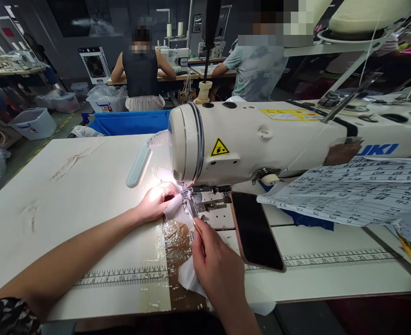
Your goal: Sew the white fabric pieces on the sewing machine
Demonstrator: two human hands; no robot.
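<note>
My left hand is closed on a small piece of white fabric beside the needle area of a white sewing machine. My right hand grips slim metal tweezers; their tips point up to the fabric close to the presser foot. Whether the tips pinch the cloth is too small to tell. More white cloth hangs below my right hand, over brown tape stuck on the table. A bright lamp lights the sewing spot.
A black-screened phone lies right of my right hand. Printed paper sheets lean under the machine arm. A pale blue slim object rests on the white table. Two people sit at machines beyond a blue bin.
</note>
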